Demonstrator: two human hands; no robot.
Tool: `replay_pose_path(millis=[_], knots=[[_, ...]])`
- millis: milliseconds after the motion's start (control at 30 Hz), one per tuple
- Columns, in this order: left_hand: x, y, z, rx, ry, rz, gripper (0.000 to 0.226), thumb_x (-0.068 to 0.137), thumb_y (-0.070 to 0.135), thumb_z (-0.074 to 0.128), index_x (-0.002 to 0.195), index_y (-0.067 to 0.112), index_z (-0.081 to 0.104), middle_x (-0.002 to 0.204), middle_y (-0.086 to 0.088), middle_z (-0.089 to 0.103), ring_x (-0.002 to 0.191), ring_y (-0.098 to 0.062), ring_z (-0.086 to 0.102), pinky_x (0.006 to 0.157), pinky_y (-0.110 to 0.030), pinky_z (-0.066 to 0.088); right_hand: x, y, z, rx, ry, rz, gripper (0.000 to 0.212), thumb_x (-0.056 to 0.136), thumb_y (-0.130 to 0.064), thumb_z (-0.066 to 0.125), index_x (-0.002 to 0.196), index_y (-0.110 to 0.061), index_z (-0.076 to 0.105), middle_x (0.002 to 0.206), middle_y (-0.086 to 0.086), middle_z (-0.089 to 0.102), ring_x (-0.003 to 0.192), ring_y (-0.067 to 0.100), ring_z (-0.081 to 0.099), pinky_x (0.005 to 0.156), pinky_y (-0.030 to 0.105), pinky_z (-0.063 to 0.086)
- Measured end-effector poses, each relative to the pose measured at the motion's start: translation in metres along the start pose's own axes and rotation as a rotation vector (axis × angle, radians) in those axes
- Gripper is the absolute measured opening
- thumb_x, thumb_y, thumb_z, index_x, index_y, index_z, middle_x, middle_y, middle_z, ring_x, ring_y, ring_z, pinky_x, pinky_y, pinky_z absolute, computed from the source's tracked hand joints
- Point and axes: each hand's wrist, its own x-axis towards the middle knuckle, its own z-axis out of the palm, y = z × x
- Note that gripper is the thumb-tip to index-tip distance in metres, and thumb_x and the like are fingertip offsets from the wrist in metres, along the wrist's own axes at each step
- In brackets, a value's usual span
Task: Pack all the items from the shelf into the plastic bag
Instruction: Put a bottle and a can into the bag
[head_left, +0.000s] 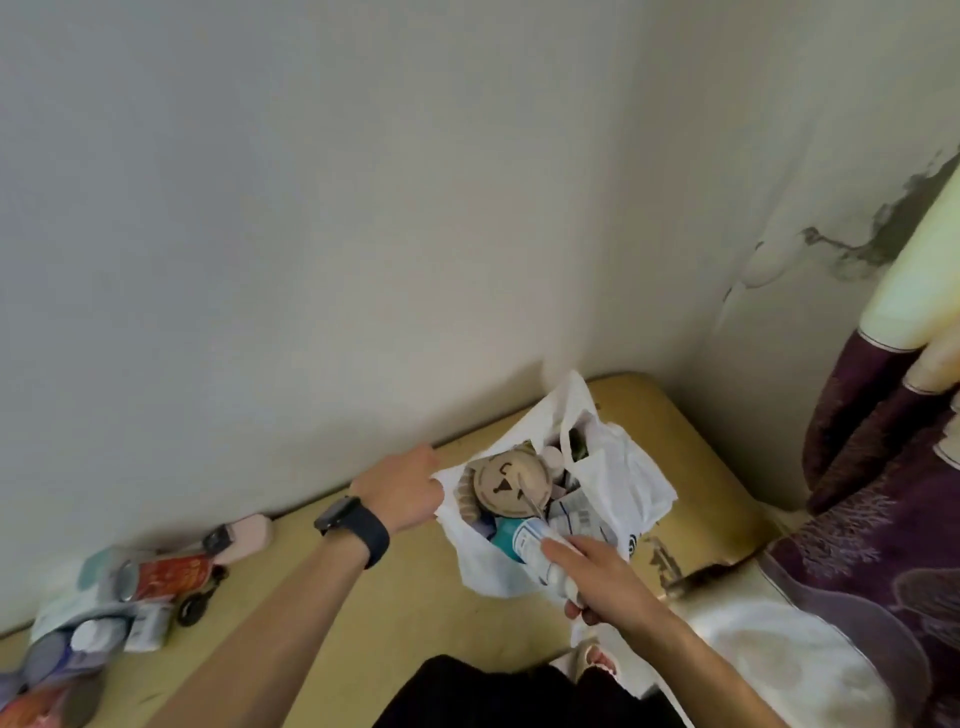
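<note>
A white plastic bag (631, 480) stands open on the yellowish shelf (395, 587), near the wall corner. Inside it I see a round tan lid with a face (511, 483), a teal item and white packets. My left hand (402, 491), with a dark watch on the wrist, pinches the bag's left rim. My right hand (597, 579) grips a white bottle with a printed label (535, 545), tilted with its far end over the bag's near rim.
A heap of items (111, 608) lies at the shelf's left end: a red packet, a pink case (249, 535), white tubes and packets. A purple patterned curtain (883, 467) hangs on the right. Bare wall rises behind the shelf.
</note>
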Motion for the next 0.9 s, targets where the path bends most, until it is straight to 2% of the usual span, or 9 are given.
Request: replay_pose_path(millis=[100, 267, 333, 433, 500, 600, 700, 800, 900], knots=[[-0.008, 0.000, 0.003, -0.110, 0.076, 0.043, 0.037, 0.090, 0.021, 0.044, 0.126, 0.029, 0.052, 0.095, 0.003, 0.068, 0.082, -0.019, 0.063, 0.063, -0.029, 0.047, 0.031, -0.018, 0.012, -0.124, 0.024, -0.016, 0.033, 0.094, -0.046, 0.053, 0.116, -0.022, 0.060, 0.092, 0.005, 0.067, 0.055, 0.012, 0.060, 0.048, 0.024, 0.039], [-0.011, -0.001, 0.013, -0.228, 0.175, 0.064, 0.029, 0.093, 0.024, 0.043, 0.119, 0.033, 0.053, 0.077, 0.009, 0.061, 0.063, -0.010, 0.055, 0.050, -0.025, 0.036, 0.068, -0.047, 0.021, -0.197, -0.006, -0.080, 0.035, 0.098, -0.033, 0.050, 0.133, -0.029, 0.052, 0.113, 0.004, 0.062, 0.092, 0.016, 0.067, 0.074, 0.025, 0.057], [-0.010, -0.001, 0.016, -0.274, 0.222, 0.062, 0.027, 0.093, 0.025, 0.041, 0.115, 0.035, 0.053, 0.071, 0.010, 0.060, 0.060, -0.011, 0.056, 0.050, -0.026, 0.039, 0.077, -0.046, 0.020, -0.343, -0.054, -0.116, 0.040, 0.099, -0.022, 0.046, 0.137, -0.032, 0.052, 0.120, -0.001, 0.059, 0.104, 0.020, 0.064, 0.087, 0.030, 0.055], [-0.009, -0.002, 0.024, -0.336, 0.223, 0.074, 0.022, 0.094, 0.026, 0.040, 0.110, 0.035, 0.052, 0.071, 0.008, 0.063, 0.062, -0.014, 0.058, 0.055, -0.032, 0.049, 0.081, -0.034, 0.018, -0.526, -0.065, -0.164, 0.040, 0.098, -0.019, 0.040, 0.123, -0.039, 0.064, 0.125, -0.008, 0.062, 0.113, 0.016, 0.057, 0.095, 0.027, 0.047], [-0.007, -0.005, 0.032, -0.384, 0.206, 0.089, 0.020, 0.094, 0.029, 0.042, 0.109, 0.034, 0.055, 0.071, 0.007, 0.064, 0.063, -0.016, 0.061, 0.060, -0.038, 0.055, 0.080, -0.024, 0.017, -0.578, -0.039, -0.199, 0.041, 0.096, -0.015, 0.039, 0.111, -0.042, 0.067, 0.120, -0.014, 0.066, 0.113, 0.013, 0.061, 0.095, 0.022, 0.048], [-0.009, -0.011, 0.045, -0.502, 0.187, 0.083, 0.021, 0.094, 0.031, 0.044, 0.111, 0.036, 0.056, 0.074, 0.004, 0.065, 0.062, -0.016, 0.060, 0.063, -0.037, 0.055, 0.078, -0.012, 0.013, -0.637, -0.028, -0.243, 0.043, 0.094, -0.015, 0.041, 0.110, -0.045, 0.067, 0.118, -0.020, 0.067, 0.106, 0.003, 0.061, 0.081, 0.006, 0.043], [-0.012, -0.016, 0.060, -0.611, 0.163, 0.071, 0.018, 0.096, 0.032, 0.045, 0.109, 0.041, 0.052, 0.083, 0.001, 0.066, 0.071, -0.021, 0.063, 0.067, -0.038, 0.057, 0.066, -0.011, 0.012, -0.622, 0.019, -0.274, 0.038, 0.096, -0.019, 0.045, 0.109, -0.049, 0.064, 0.117, -0.017, 0.067, 0.102, 0.005, 0.061, 0.083, 0.012, 0.046], [-0.014, -0.021, 0.069, -0.681, 0.157, 0.048, 0.014, 0.096, 0.041, 0.046, 0.109, 0.045, 0.050, 0.088, 0.007, 0.065, 0.075, -0.014, 0.063, 0.071, -0.036, 0.060, 0.050, -0.026, 0.019, -0.583, 0.119, -0.366, 0.031, 0.098, -0.024, 0.051, 0.097, -0.055, 0.057, 0.107, -0.015, 0.066, 0.094, 0.005, 0.061, 0.081, 0.015, 0.049], [-0.021, -0.028, 0.073, -0.679, 0.175, 0.014, 0.029, 0.093, 0.058, 0.045, 0.116, 0.041, 0.051, 0.095, 0.013, 0.064, 0.082, -0.006, 0.062, 0.074, -0.031, 0.058, 0.035, -0.048, 0.031, -0.542, 0.148, -0.535, 0.025, 0.096, -0.026, 0.058, 0.094, -0.051, 0.061, 0.104, -0.023, 0.066, 0.097, 0.002, 0.061, 0.084, 0.020, 0.052]])
